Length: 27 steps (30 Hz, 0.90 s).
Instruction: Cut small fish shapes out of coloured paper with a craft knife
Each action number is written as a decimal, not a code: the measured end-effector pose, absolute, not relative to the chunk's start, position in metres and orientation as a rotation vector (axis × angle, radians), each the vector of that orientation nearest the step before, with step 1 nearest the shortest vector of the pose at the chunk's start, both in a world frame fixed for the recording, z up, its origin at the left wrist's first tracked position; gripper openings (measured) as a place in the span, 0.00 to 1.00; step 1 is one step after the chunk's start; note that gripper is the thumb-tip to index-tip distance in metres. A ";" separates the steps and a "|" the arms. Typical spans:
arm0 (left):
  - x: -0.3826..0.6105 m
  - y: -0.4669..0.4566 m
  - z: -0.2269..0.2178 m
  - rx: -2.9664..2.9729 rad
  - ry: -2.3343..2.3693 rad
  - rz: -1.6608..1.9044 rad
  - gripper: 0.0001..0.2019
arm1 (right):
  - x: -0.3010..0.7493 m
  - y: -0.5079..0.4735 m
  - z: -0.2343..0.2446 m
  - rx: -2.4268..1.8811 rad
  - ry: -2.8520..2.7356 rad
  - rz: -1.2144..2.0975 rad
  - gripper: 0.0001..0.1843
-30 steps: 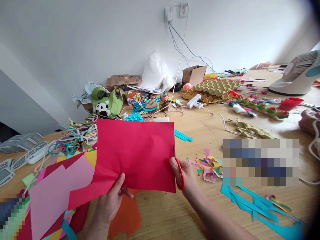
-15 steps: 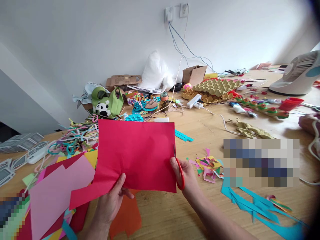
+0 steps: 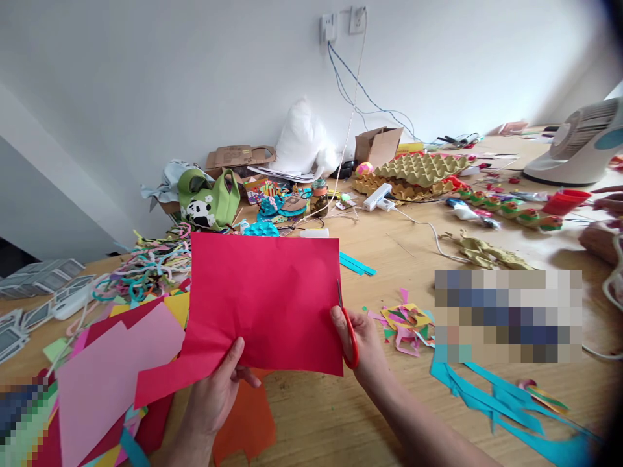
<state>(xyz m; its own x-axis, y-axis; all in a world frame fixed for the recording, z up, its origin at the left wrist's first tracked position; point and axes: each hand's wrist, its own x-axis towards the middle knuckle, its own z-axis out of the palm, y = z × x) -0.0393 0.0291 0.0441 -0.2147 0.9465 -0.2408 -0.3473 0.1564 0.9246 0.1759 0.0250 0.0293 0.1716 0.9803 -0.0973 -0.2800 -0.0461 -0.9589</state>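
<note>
A large red sheet of paper (image 3: 267, 292) is held up over the table, with a strip jutting out at its lower left. My left hand (image 3: 221, 389) pinches its bottom edge, thumb on the near face and fingers behind. At the sheet's right edge, my right hand (image 3: 363, 344) is closed on scissors (image 3: 351, 340) with red handles. Their blade points upward along the paper's edge; part of it is hidden. Beneath my left hand lies an orange piece of paper (image 3: 248, 421). Pink paper (image 3: 111, 383) rests on a pile of coloured sheets to the left.
Colourful paper scraps (image 3: 403, 321) and blue strips (image 3: 501, 395) lie to the right. Further back are egg trays (image 3: 423, 170), a power strip (image 3: 378, 196), a green panda bag (image 3: 209, 201) and a white fan (image 3: 574, 143). Another person's hand (image 3: 608, 204) shows at the right edge.
My hands, the red paper and the scissors have barely moved. At the far right, another person's fingers have come into view near the red cup.
</note>
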 end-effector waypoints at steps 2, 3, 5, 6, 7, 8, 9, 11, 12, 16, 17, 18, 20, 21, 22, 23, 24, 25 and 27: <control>-0.040 0.029 0.043 0.672 1.224 1.368 0.21 | 0.177 0.025 0.031 -1.129 -0.856 1.237 0.30; -0.040 0.029 0.043 0.669 1.224 1.367 0.21 | 0.177 0.025 0.031 -1.130 -0.862 1.230 0.30; -0.040 0.030 0.042 0.670 1.221 1.372 0.22 | 0.178 0.025 0.031 -1.141 -0.871 1.218 0.31; -0.040 0.030 0.042 0.671 1.220 1.377 0.23 | 0.179 0.026 0.031 -1.148 -0.872 1.215 0.31; -0.040 0.030 0.042 0.671 1.218 1.380 0.23 | 0.179 0.026 0.030 -1.153 -0.876 1.216 0.31; -0.040 0.030 0.042 0.672 1.217 1.383 0.23 | 0.180 0.027 0.030 -1.160 -0.882 1.219 0.31; -0.040 0.030 0.041 0.673 1.216 1.384 0.23 | 0.180 0.027 0.030 -1.167 -0.887 1.219 0.32; -0.041 0.029 0.041 0.679 1.214 1.378 0.22 | 0.181 0.028 0.030 -1.179 -0.897 1.221 0.32; -0.042 0.029 0.041 0.685 1.213 1.371 0.22 | 0.181 0.028 0.031 -1.182 -0.902 1.225 0.33; -0.042 0.028 0.041 0.710 1.216 1.368 0.22 | 0.182 0.028 0.033 -1.186 -0.913 1.222 0.32; -0.042 0.028 0.042 0.713 1.221 1.369 0.22 | 0.183 0.029 0.033 -1.188 -0.914 1.217 0.32; -0.041 0.028 0.043 0.713 1.225 1.369 0.22 | 0.183 0.029 0.033 -1.187 -0.914 1.214 0.32; -0.039 0.027 0.045 0.704 1.235 1.357 0.22 | 0.184 0.028 0.034 -1.175 -0.911 1.216 0.32; -0.038 0.027 0.046 0.699 1.241 1.350 0.22 | 0.184 0.028 0.035 -1.167 -0.910 1.221 0.32; -0.038 0.027 0.047 0.697 1.244 1.345 0.21 | 0.184 0.028 0.035 -1.160 -0.906 1.223 0.31; -0.037 0.027 0.047 0.700 1.245 1.347 0.21 | 0.184 0.028 0.036 -1.156 -0.903 1.221 0.31; -0.037 0.026 0.047 0.709 1.243 1.353 0.20 | 0.184 0.027 0.036 -1.154 -0.903 1.217 0.31; -0.037 0.026 0.047 0.720 1.241 1.357 0.19 | 0.185 0.027 0.036 -1.156 -0.906 1.213 0.31; -0.038 0.026 0.046 0.734 1.240 1.349 0.19 | 0.185 0.028 0.036 -1.168 -0.924 1.206 0.32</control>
<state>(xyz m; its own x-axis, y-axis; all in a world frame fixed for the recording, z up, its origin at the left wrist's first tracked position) -0.0375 0.0260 0.0459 -0.1997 0.9539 -0.2239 -0.3032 0.1571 0.9399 0.1855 0.0277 0.0365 0.1585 0.9855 -0.0603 -0.1991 -0.0279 -0.9796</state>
